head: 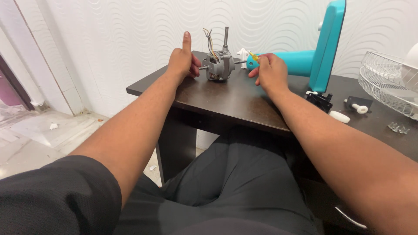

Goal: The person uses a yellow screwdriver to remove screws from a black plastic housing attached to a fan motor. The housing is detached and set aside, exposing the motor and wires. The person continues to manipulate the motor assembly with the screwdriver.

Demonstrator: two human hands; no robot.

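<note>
My left hand steadies the fan motor, thumb up, mid-frame. My right hand grips a yellow screwdriver, tip toward the motor.

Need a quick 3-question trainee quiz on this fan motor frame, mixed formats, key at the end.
1. True or false: the left hand steadies the grey motor.
2. What does the right hand grip? A) yellow-handled screwdriver B) pliers C) hammer
3. Fill in: the white wire fan guard lies at the table's ___ edge.

Key: 1 true; 2 A; 3 right.
</note>
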